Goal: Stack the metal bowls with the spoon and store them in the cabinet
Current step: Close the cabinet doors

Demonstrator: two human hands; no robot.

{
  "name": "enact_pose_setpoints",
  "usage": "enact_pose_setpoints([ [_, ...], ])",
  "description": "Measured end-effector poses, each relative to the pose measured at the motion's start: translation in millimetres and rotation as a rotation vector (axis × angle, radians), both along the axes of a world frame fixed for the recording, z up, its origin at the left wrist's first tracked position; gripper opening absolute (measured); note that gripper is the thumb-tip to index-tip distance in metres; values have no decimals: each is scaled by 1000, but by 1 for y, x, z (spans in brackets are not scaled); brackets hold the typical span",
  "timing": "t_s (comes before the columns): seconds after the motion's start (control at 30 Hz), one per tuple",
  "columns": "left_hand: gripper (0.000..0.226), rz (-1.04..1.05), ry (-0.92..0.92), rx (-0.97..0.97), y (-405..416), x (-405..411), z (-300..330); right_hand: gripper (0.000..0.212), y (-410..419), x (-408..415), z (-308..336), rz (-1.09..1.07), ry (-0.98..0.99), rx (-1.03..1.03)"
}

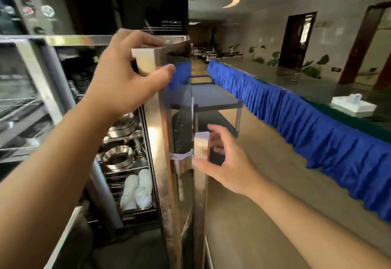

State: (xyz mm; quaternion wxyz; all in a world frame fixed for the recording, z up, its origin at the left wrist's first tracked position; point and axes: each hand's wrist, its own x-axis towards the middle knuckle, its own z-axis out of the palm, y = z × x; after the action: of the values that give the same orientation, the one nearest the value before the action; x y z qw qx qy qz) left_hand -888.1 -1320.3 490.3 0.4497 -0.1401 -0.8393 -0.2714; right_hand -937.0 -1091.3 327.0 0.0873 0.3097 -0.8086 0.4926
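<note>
The steel cabinet stands open on the left. Metal bowls lie on its wire shelves, with more metal bowls one shelf higher. No spoon shows. My left hand is closed around the pale upper handle at the top of the glass door's steel frame. My right hand grips a second, lower upright handle just right of that frame. The door is seen nearly edge-on between my two hands.
Stacked white bowls fill the shelf under the metal ones. Another glass door hangs open at far left. A dark trolley stands behind the door. A long blue-skirted table with a white box runs along the right.
</note>
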Motion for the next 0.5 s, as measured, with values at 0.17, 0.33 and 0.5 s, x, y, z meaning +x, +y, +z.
enact_pose_setpoints([
  [0.17,37,59,-7,115,-59,13,-3,48,-73,3,-41,215,-225,127],
  [0.33,37,129,-15,214,-112,19,-4,39,-137,4,-52,249,-312,76],
  [0.5,50,185,-6,233,-162,21,-7,36,-197,-4,-47,389,-359,85],
])
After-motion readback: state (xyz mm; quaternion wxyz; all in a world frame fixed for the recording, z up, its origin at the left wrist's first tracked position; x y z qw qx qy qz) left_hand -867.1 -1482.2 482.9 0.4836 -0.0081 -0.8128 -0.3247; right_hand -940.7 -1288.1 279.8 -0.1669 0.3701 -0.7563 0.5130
